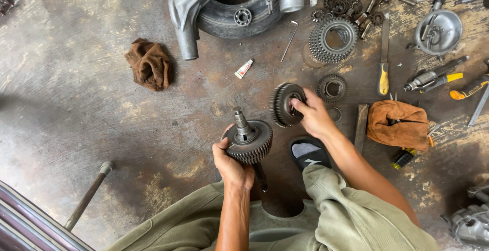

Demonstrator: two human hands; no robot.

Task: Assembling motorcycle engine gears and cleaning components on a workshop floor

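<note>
Left hand (232, 167) gripping geared shaft (248, 140) above the concrete floor (76, 103), long axis near upright, tip tilted up-left, right hand (313, 116) clasping gear cluster (285, 104) on edge, bore facing right, beside loose gear (331, 87).

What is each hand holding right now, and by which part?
The left hand grips the geared shaft from below, under its large gear. The right hand holds a separate gear, fingers at its centre bore.

We find bare floor (76, 108) across the frame's left, while gears (332, 39), tools (434, 74) and an orange rag (398, 123) crowd the right.
</note>
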